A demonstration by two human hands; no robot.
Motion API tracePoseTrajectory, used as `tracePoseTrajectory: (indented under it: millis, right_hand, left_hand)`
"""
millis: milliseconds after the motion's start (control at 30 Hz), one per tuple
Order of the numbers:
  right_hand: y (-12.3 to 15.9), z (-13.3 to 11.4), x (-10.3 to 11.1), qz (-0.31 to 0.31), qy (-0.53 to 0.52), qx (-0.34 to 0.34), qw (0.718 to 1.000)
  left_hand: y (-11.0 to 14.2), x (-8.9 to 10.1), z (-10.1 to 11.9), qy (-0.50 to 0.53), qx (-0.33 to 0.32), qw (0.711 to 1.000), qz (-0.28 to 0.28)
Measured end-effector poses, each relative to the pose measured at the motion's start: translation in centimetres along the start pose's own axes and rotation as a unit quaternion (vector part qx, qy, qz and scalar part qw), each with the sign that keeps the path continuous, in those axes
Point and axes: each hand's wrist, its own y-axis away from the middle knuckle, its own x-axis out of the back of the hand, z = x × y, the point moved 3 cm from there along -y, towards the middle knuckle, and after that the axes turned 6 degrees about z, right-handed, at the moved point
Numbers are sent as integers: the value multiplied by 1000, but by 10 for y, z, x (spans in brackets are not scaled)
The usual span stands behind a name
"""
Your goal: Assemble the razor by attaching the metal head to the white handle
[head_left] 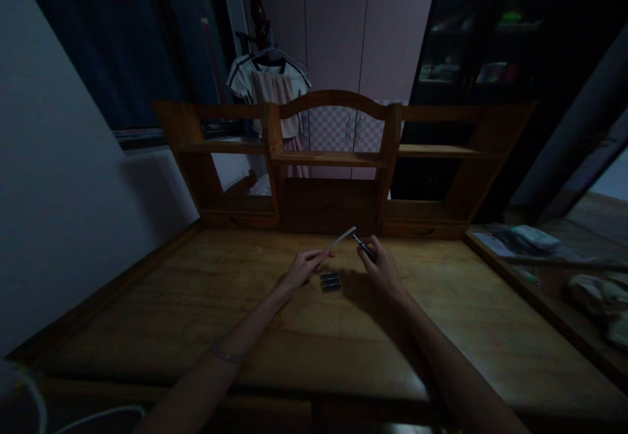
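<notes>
Bare forearms [255,319] reach from seven and five o'clock over a wooden desk [314,355], an open shelf [338,159] at twelve. The right hand [385,269], past four o'clock, and the left hand [303,268], at six, flank a dark striped block [330,282]. The left pinches a pale strip [341,240] slanting toward one o'clock; the right grips a slim tool [366,251], tip just beside the strip's end.
</notes>
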Motion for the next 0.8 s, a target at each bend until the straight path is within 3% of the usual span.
tracePoseTrajectory:
  millis: [200,433,667,800]
  right_hand:
    - [1,-1,-1,3,11,8,1000]
    - [1,1,-2,4,33,11,999]
    - [2,0,-2,-16,84,31,996]
    - [1,3,-1,-5,112,42,993]
  left_hand:
    - [-2,3,-8,-13,25,1000,2]
    - [-1,3,-3,3,14,1000,-19]
    - [-6,11,-12,-16,35,998,44]
    - [-4,11,-8,-8,16,999,29]
